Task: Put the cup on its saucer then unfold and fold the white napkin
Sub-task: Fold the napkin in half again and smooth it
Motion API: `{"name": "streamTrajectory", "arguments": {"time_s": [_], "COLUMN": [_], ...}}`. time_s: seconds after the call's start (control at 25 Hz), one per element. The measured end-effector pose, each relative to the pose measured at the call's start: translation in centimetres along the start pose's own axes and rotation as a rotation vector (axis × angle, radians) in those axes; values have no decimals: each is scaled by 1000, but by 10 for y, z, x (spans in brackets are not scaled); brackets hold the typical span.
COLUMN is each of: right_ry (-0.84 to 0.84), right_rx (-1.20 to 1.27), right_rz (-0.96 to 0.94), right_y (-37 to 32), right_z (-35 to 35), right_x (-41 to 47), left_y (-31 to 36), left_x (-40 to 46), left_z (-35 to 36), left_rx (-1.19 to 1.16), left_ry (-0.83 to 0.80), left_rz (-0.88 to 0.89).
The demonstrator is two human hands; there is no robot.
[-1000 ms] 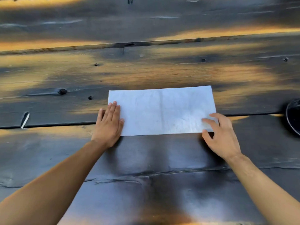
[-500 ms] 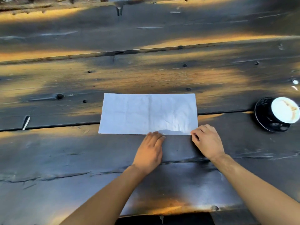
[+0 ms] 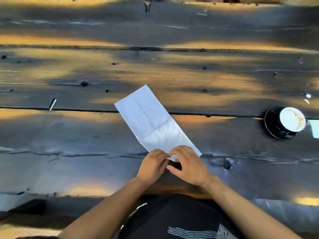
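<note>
With both hands, left (image 3: pixel 152 167) and right (image 3: pixel 189 165), pinching the napkin (image 3: pixel 151 121) at its 6 o'clock end, lift that edge evenly toward 11 o'clock.

Small white print on the black shirt (image 3: pixel 172 216) is too blurred to read.

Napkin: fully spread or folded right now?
Folded, a long strip. The white napkin lies flat and diagonal on the table; left hand and right hand pinch its near end.
</note>
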State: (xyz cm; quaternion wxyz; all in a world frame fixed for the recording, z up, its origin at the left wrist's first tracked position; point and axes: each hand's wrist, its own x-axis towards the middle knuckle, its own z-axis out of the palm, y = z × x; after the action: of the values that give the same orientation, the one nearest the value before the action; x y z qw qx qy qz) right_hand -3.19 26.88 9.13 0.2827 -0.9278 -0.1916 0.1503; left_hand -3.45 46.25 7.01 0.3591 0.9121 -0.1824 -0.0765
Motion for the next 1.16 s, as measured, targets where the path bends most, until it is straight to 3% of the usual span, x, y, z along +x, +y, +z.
{"name": "streamTrajectory", "arguments": {"time_s": [0.12,0.32,0.56,0.68,0.92,1.16], "right_ry": [-153,4,18,30,83,115], "right_rx": [32,74,624,742,740,748], "right_rz": [28,32,338,427,531,553], "right_y": [6,7,-8,-7,-1,13], "right_z": [-9,-25,-47,-41,-16,9], "right_x": [-1,-2,39,89,176,239], "left_y": [-1,-1,-10,-31,-99,-157], "left_x": [-20,-49,-62,-38,31,73], "left_z": [-25,-66,-80,-86,-96,-93], "left_rx": [-71,-189,-381,-474,-570,-495], "left_ry": [108,314,449,514,579,481], "left_rz": [-97,-212,-540,-679,-893,-1024]}}
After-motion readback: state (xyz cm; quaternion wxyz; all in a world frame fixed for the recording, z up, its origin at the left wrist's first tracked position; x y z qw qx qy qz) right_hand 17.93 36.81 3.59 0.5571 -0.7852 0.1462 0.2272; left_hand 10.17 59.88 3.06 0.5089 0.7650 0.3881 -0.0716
